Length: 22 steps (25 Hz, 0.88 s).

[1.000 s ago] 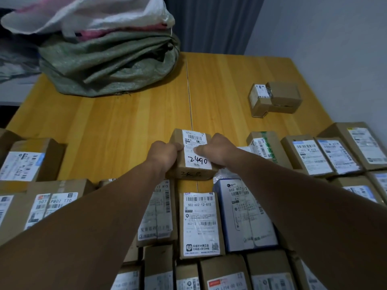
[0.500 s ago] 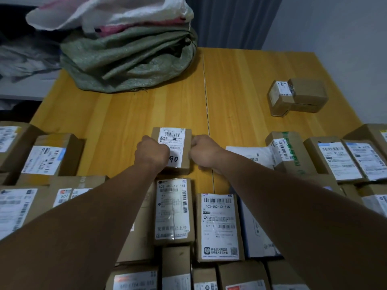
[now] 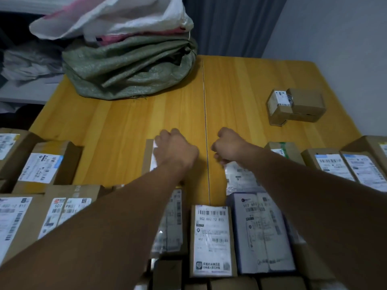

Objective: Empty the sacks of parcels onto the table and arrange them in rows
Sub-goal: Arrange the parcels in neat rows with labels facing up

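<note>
A small brown parcel (image 3: 149, 155) with a white label lies flat on the wooden table (image 3: 125, 118), just beyond the front rows. My left hand (image 3: 176, 148) lies over its right part with curled fingers, hiding most of it. My right hand (image 3: 228, 147) is a loose fist to the right of the table seam, apart from that parcel, at the far edge of a flat white pouch parcel (image 3: 240, 176). Rows of labelled cardboard parcels (image 3: 211, 237) fill the near table under my forearms. A folded green sack (image 3: 129, 68) lies at the back left.
A white sack (image 3: 117, 17) is piled on the green one. Two small boxes (image 3: 297, 105) lie apart at the right rear. More parcels line the left (image 3: 44, 164) and right (image 3: 335, 166) sides. Bare wood shows between the sacks and the rows.
The small parcel has gone from between both hands to the left of the seam under my left hand. My right hand has let go and moved off to the right.
</note>
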Each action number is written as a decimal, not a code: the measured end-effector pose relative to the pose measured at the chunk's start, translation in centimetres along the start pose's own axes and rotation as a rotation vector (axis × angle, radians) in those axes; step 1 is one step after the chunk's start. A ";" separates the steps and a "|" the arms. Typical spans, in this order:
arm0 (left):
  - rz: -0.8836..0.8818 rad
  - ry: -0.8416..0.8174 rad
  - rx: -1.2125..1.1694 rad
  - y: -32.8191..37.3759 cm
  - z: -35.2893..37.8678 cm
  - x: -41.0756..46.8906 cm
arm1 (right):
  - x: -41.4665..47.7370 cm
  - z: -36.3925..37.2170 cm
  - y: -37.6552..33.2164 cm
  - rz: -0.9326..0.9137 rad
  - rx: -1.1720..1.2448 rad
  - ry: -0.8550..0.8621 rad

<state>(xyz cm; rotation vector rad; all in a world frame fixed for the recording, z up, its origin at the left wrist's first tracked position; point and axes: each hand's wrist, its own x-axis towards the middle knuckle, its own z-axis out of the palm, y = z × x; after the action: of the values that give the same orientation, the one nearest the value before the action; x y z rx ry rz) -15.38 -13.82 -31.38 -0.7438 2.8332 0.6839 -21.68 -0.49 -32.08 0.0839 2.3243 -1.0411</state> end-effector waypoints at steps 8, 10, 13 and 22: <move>0.085 -0.216 -0.024 9.6 5.8 3.2 | 5.5 -12.6 5.3 -0.004 -0.326 0.376; 0.103 -0.265 0.037 11.3 7.7 4.2 | 7.1 -15.6 7.3 0.009 -0.496 0.531; 0.178 -0.316 0.135 13.4 10.2 5.7 | 9.3 -18.9 9.6 0.012 -0.553 0.613; 0.148 -0.202 -0.093 20.3 13.3 8.6 | 15.3 -25.8 13.4 0.089 -0.702 0.520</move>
<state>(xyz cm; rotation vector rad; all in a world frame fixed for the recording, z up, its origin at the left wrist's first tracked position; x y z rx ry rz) -32.74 4.29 -37.31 -0.4514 2.7051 0.8650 -43.04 24.14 -35.63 0.1953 2.9875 -0.1105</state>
